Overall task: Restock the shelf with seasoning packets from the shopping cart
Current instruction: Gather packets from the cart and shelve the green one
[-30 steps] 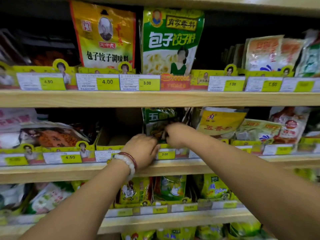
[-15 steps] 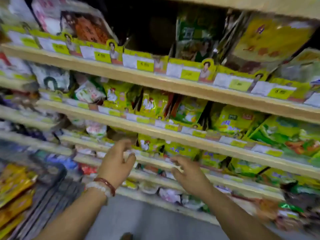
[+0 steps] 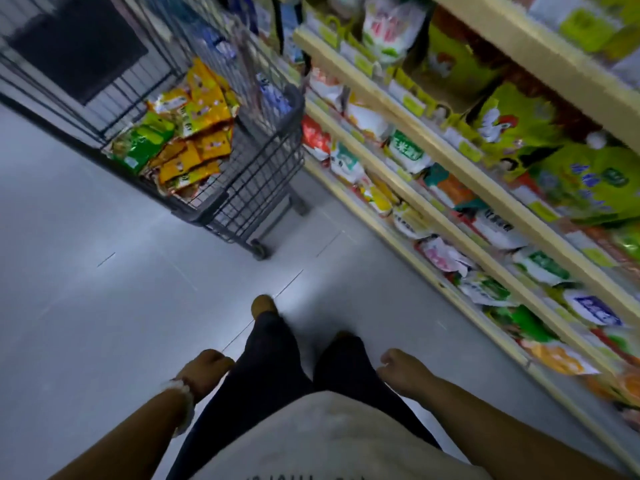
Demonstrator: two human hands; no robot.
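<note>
A second ago both hands were up at the middle shelf, working a green packet into its slot; half a second ago they had come away from it with fingers spread and nothing in them. Now the view has swung down and to the left, and both hands hang low beside the legs. The left hand (image 3: 204,370), with a beaded bracelet (image 3: 181,393) at the wrist, has its fingers loosely curled and holds nothing. The right hand (image 3: 403,370) is likewise loosely curled and carries nothing. Both are blurred, so finer finger detail cannot be told.

The seasoning packets (image 3: 188,133) lie well ahead of the fingers and to their left, heaped in the basket of the grey wire shopping cart (image 3: 263,174). Most are orange-yellow, overlapping at loose angles; a few green ones lie at the pile's left edge. The print on them is too blurred to read. The cart stands on the grey floor (image 3: 86,271), its front end close to the shelf (image 3: 433,216).

That shelf runs along the right of the fingers, from far ahead to just beside the right hand, its pale wooden tiers packed with green, white and orange bags behind yellow price tags.
</note>
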